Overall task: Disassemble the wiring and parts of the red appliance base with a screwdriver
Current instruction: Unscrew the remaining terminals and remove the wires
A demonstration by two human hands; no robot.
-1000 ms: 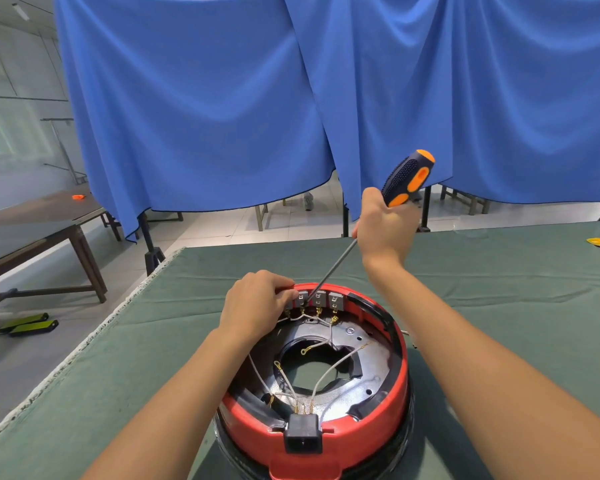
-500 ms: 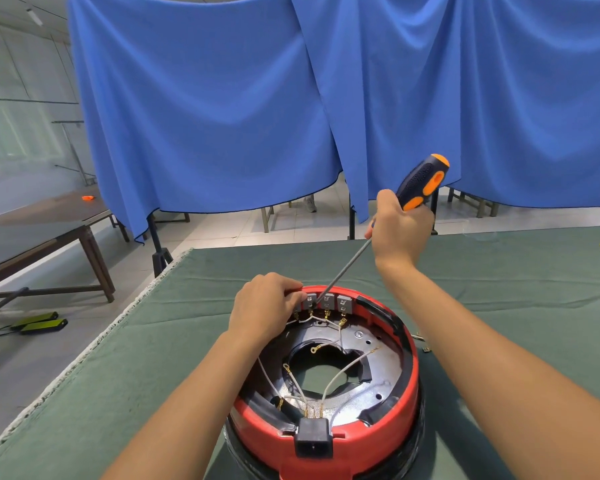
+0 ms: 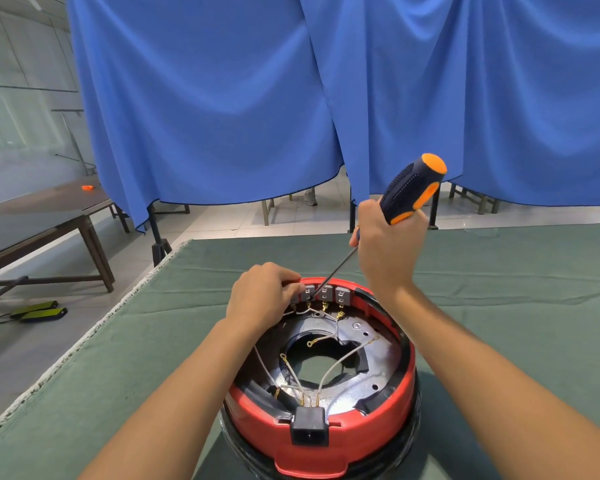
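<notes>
On the green table [image 3: 118,358], left hand [image 3: 262,296] fingers grip the red base [image 3: 326,434], right hand [image 3: 388,251] fingers clasp the screwdriver [image 3: 413,188]

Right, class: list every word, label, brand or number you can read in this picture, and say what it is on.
None can be read.
The screwdriver handle shows no legible brand.
The red appliance base and its black socket show no readable marking.

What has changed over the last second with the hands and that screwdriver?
Very little. The right hand grips the screwdriver as before, its tip at the grey connectors on the far rim of the red base. The left hand still rests there, fingers curled. Nothing was let go; mainly the view shifted.
</notes>
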